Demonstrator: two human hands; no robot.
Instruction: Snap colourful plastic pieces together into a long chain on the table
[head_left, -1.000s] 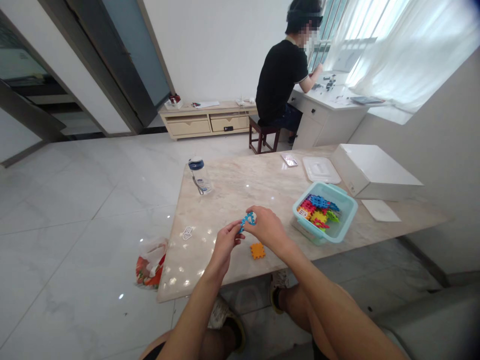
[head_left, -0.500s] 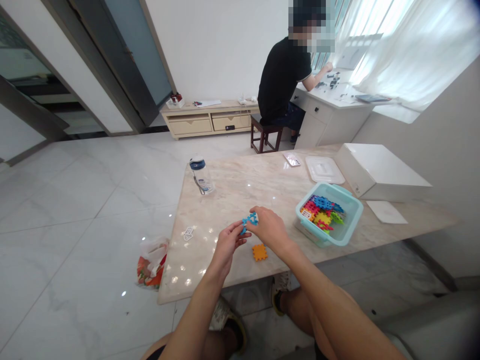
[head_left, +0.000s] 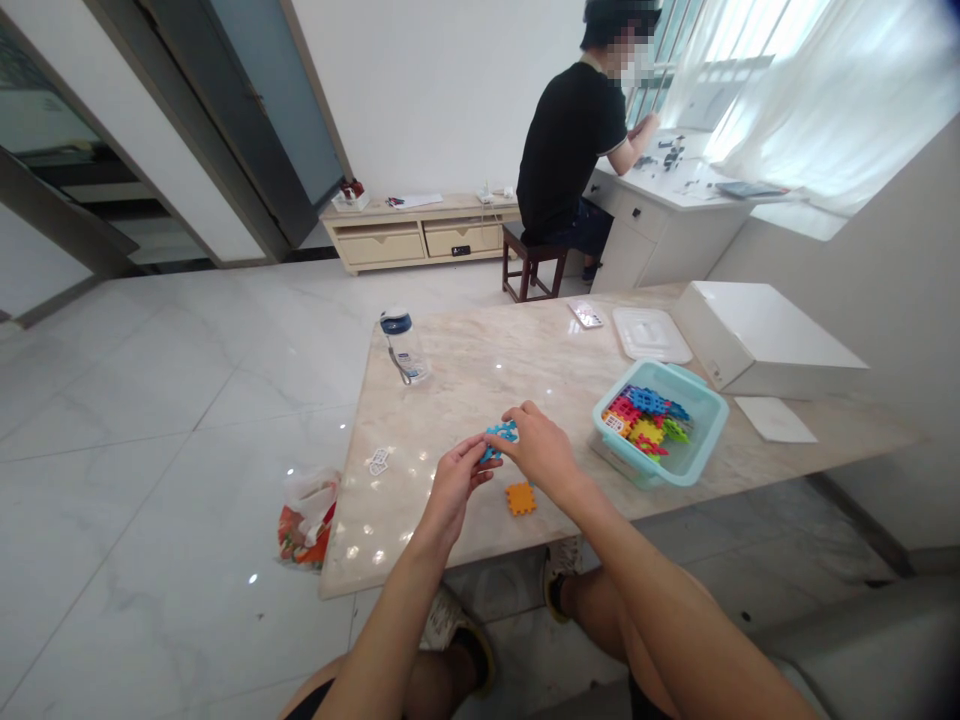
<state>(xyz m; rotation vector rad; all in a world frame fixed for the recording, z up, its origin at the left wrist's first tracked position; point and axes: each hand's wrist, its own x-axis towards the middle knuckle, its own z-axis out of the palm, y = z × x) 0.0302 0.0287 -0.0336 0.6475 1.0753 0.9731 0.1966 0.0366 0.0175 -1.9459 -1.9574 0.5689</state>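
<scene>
Grip, head view: left hand and right hand each closed to a pinch, thumb and fingers together on a light blue notched building tile; the tile is held above the table, to the left of the turquoise tub; the fingers cover part of it, and whether it is one tile or several joined cannot be told.

Left of the tub, on the wearer's side, an orange square notched tile lies flat on the marble-patterned table; farther left of the tub, small white cut-out pieces, detail too small to read; left of the tub and beyond it, an upright clear bottle with a blue cap.

Inside the tub, mixed notched tiles in red, blue, yellow, orange and green are heaped toward its left side; just behind the tub, a translucent lid; behind it to the right, a white box; right of the tub, a flat white sheet.

Well beyond the tub, a person in a black top sits on a dark stool at a white desk.
</scene>
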